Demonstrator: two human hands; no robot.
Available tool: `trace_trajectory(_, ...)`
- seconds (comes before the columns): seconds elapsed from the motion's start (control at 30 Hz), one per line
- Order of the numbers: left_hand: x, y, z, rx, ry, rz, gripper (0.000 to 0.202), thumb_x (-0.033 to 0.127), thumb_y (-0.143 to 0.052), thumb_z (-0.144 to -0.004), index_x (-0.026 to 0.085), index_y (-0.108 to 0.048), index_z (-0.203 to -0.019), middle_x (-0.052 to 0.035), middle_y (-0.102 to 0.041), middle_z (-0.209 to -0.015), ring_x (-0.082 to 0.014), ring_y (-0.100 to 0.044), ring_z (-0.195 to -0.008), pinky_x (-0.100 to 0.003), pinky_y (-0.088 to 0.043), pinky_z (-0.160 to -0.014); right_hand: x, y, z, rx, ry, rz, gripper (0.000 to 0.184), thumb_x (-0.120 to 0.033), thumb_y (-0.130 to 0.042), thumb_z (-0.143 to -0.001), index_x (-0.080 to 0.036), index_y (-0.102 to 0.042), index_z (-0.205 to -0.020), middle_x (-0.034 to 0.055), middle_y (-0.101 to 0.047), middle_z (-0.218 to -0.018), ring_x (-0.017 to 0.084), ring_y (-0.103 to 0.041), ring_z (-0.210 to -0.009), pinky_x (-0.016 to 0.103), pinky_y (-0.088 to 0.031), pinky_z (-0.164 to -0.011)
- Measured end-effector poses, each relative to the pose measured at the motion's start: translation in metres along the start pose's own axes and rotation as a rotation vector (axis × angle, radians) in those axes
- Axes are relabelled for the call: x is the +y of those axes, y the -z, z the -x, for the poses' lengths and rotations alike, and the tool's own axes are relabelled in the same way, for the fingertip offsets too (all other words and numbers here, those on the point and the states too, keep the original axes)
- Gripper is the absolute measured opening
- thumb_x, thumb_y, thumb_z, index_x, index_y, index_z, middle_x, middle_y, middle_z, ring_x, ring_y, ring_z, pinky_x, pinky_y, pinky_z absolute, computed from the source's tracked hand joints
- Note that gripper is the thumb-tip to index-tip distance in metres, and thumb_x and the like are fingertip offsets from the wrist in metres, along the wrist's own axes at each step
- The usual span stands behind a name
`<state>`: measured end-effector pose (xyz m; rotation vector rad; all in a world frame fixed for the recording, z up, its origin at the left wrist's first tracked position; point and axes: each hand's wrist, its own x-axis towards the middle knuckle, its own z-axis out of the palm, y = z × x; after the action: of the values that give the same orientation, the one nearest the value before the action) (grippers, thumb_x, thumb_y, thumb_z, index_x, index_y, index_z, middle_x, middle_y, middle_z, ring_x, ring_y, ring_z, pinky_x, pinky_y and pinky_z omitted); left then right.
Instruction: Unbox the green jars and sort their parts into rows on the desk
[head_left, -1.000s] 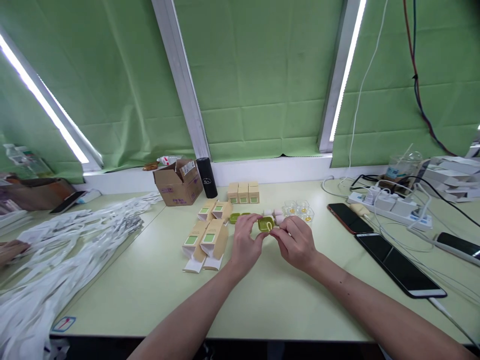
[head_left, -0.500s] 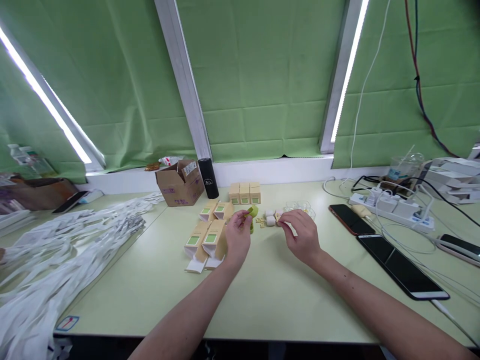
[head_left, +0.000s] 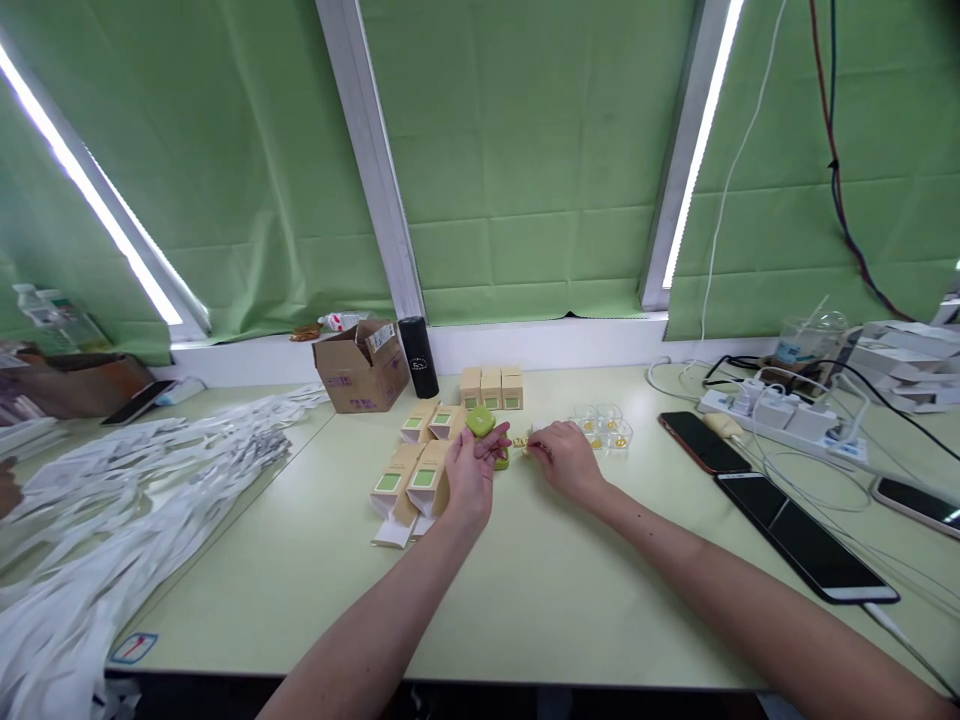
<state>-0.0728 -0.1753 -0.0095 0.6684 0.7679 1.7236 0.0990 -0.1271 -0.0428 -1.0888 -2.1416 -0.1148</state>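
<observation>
My left hand (head_left: pixel 471 480) is closed on a green rounded-square piece (head_left: pixel 481 421), whose smooth face shows above the thumb. A second green piece (head_left: pixel 503 460) shows just beyond its fingers, partly hidden by them. My right hand (head_left: pixel 570 458) is low over the table, thumb and fingertips pinched together; what they hold is too small or hidden to name. Small yellow pieces (head_left: pixel 519 443) lie on the table between the two hands. Behind the right hand stands a clear compartment tray (head_left: pixel 622 439) with small golden items inside.
Tan cartons with green labels (head_left: pixel 427 477) stand left of my left hand, and small tan boxes (head_left: pixel 491 388) behind. A cardboard box (head_left: pixel 358 376) and black bottle (head_left: pixel 418 358) are at the back. White straps (head_left: pixel 157 500) cover the left; phones (head_left: pixel 806 535) and a power strip (head_left: pixel 787 422) lie right.
My right hand has moved left toward the small yellow pieces, uncovering the clear tray. My left hand has turned, so the green piece's flat face now shows.
</observation>
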Motion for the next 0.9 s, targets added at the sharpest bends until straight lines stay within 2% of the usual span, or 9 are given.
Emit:
trace_trajectory(0.2,0.005,0.0,-0.001,0.038,-0.029,0.026,0.024,0.04,-0.059,-0.1,0.017,-0.052,-0.098,-0.0198,-0.081,-0.094,-0.0201,-0.072,-0.067,-0.035,-0.051,-0.073,-0.013,-0.013,-0.008,-0.018,-0.029,0.053,0.015,-0.012,-0.063,-0.095,-0.02,-0.075,-0.089,0.0042,-0.074,-0.091,0.019,-0.06,-0.088,0.033,-0.035,-0.083)
trace_trajectory(0.43,0.001,0.001,-0.001,0.01,-0.04,0.013,0.029,0.043,-0.065,-0.095,0.017,-0.052,-0.095,-0.0179,-0.081,-0.087,-0.0195,-0.07,-0.064,-0.035,-0.052,-0.071,-0.019,-0.025,-0.008,-0.031,-0.037,0.119,0.016,-0.012,-0.066,-0.092,-0.019,-0.077,-0.083,0.0064,-0.07,-0.088,0.022,-0.055,-0.092,0.037,-0.033,-0.083)
trace_trajectory(0.57,0.0,0.001,0.001,-0.011,-0.042,-0.02,0.031,0.046,-0.066,-0.093,0.017,-0.053,-0.093,-0.0162,-0.08,-0.082,-0.0193,-0.069,-0.063,-0.036,-0.053,-0.072,-0.02,-0.021,-0.007,-0.015,-0.029,0.134,0.016,-0.014,-0.066,-0.092,-0.019,-0.077,-0.083,0.0075,-0.07,-0.087,0.024,-0.053,-0.096,0.038,-0.034,-0.084)
trace_trajectory(0.7,0.001,0.0,0.001,-0.007,-0.033,-0.023,0.032,0.046,-0.067,-0.092,0.017,-0.053,-0.093,-0.0171,-0.08,-0.084,-0.0186,-0.069,-0.062,-0.035,-0.053,-0.073,-0.019,-0.004,0.002,0.014,0.017,0.129,0.017,-0.015,-0.062,-0.094,-0.018,-0.076,-0.085,0.0075,-0.071,-0.086,0.022,-0.057,-0.09,0.036,-0.035,-0.081)
trace_trajectory(0.8,0.0,0.0,0.002,-0.007,-0.018,-0.012,0.031,0.045,-0.068,-0.091,0.018,-0.053,-0.091,-0.0164,-0.08,-0.081,-0.0178,-0.068,-0.061,-0.033,-0.051,-0.07,-0.019,0.011,0.017,-0.117,-0.008,0.102,0.017,-0.011,-0.06,-0.091,-0.018,-0.074,-0.084,0.0068,-0.074,-0.083,0.02,-0.061,-0.078,0.033,-0.034,-0.071)
trace_trajectory(0.9,-0.001,0.001,0.002,-0.024,-0.012,-0.015,0.032,0.046,-0.068,-0.091,0.017,-0.054,-0.09,-0.0147,-0.079,-0.076,-0.0177,-0.067,-0.059,-0.032,-0.048,-0.067,-0.021,0.023,0.037,-0.292,-0.079,0.045,0.016,-0.016,-0.058,-0.094,-0.021,-0.073,-0.091,0.0044,-0.077,-0.088,0.018,-0.066,-0.074,0.03,-0.033,-0.064)
